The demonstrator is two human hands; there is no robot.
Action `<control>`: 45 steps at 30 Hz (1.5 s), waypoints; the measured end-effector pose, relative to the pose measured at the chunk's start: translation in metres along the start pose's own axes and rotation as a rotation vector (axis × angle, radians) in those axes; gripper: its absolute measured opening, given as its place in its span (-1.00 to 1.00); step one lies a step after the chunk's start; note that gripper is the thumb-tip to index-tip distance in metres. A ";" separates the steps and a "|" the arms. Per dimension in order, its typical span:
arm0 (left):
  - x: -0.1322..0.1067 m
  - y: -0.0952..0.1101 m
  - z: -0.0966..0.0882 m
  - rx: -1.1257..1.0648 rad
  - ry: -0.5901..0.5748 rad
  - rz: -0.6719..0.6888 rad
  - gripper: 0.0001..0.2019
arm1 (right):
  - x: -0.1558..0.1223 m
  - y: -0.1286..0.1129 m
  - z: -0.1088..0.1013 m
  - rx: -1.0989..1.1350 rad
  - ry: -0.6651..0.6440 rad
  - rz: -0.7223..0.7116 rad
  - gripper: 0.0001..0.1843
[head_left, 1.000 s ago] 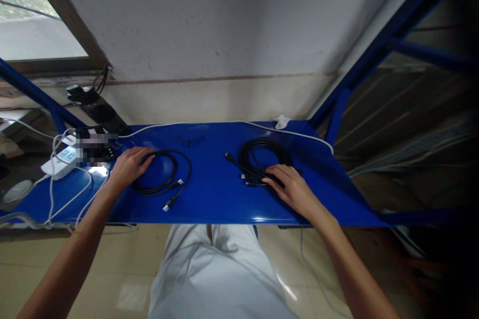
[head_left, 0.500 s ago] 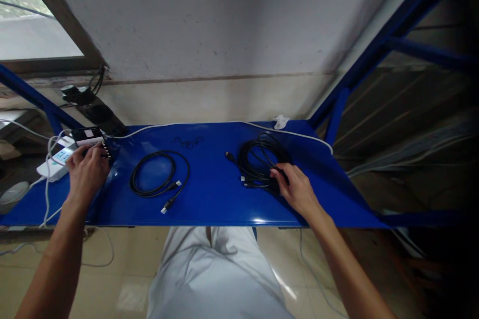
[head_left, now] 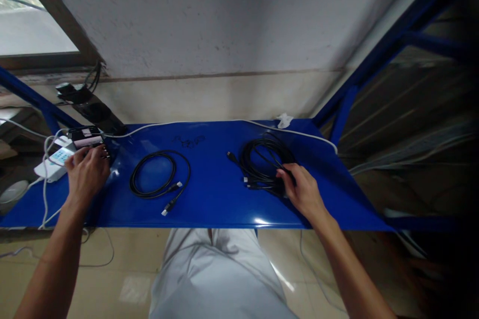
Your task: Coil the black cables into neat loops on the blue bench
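Observation:
My left hand (head_left: 88,169) rests at the left end of the blue table, fingers curled at the near edge of a dark, phone-like object (head_left: 84,132). Small shiny pieces show beside its fingertips, and what it grips is hidden. At the right, my right hand (head_left: 305,189) pinches a strand of a black cable bundle (head_left: 245,157). That bundle lies in several loops, its plug ends pointing left. Between the hands lies a separate coiled black cable (head_left: 133,174) with two metal-tipped plugs.
A white power strip (head_left: 50,170) with white cords sits left of my left hand. Behind it leans a dark bottle-shaped object (head_left: 98,112). Thin black ties (head_left: 189,142) and a crumpled white tissue (head_left: 285,120) lie toward the back. A white cord (head_left: 209,122) runs along the rear edge.
The view has shifted slightly. My right hand has moved a little to the right along the cable bundle. My left hand stays by the dark object.

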State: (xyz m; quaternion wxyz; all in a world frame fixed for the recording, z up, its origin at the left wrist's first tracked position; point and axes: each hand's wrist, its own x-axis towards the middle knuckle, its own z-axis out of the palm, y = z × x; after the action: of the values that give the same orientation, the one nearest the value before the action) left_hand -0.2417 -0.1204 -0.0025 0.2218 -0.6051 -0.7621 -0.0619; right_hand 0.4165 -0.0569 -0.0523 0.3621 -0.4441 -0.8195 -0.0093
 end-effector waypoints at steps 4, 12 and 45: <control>-0.013 0.002 -0.001 -0.033 0.058 0.003 -0.57 | 0.003 -0.002 -0.003 -0.038 -0.049 -0.011 -0.83; -0.050 0.017 -0.005 -0.184 0.095 -0.011 -0.74 | 0.032 -0.022 -0.007 -0.183 -0.345 -0.145 -0.58; -0.051 0.043 -0.024 -0.296 0.107 -0.009 -0.77 | 0.123 -0.030 -0.061 -0.455 0.026 -0.082 -0.36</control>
State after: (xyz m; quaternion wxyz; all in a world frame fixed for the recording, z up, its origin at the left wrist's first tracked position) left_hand -0.1857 -0.1634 -0.0095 0.1702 -0.6238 -0.7343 -0.2065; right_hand 0.3885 -0.0068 0.0762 0.2626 -0.4805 -0.8089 -0.2142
